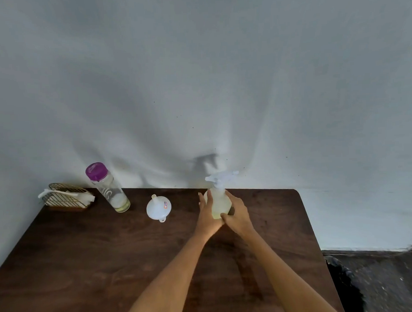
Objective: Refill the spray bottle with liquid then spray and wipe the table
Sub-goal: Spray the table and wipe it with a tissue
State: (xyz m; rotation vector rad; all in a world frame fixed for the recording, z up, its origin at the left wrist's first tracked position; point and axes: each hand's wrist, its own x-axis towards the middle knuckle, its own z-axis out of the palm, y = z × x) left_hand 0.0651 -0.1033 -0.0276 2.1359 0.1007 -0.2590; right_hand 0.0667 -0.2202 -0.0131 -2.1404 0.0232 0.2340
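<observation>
- Two hands on the spray bottle (220, 202): left hand (208, 215) flat against its left side, fingers together and mostly straight, pressed on the body; right hand (237, 215) wrapped round the right side and base, fingers curled on it.
- Spray bottle stands upright near the table's (110, 264) far edge, by the wall (197, 74); trigger head (221, 177) is on top, nozzle pointing right.
- Pale yellowish liquid shows in the bottle's lower part; exact level hard to tell.
- Funnel (158, 207) lies on the table left of the spray bottle, well apart from it, not in the neck.
- Further left of the spray bottle, a clear bottle with purple cap (107, 187), capped, only a little liquid left at its bottom.
- Furthest left from the spray bottle, a wire basket (65, 197) at the table corner with a white cloth (85, 197) in it; cloth untouched.
- Judgement: refill looks done or nearly so, since head is on, funnel is aside, supply bottle is capped. Can't tell if the head is fully screwed tight.
- Left to do: spray the table, then fetch the cloth from left of the spray bottle and wipe. No wet patch visible on the table, so spraying likely not started.
- Neither hand is on the trigger, so the grip needs to change before spraying.
</observation>
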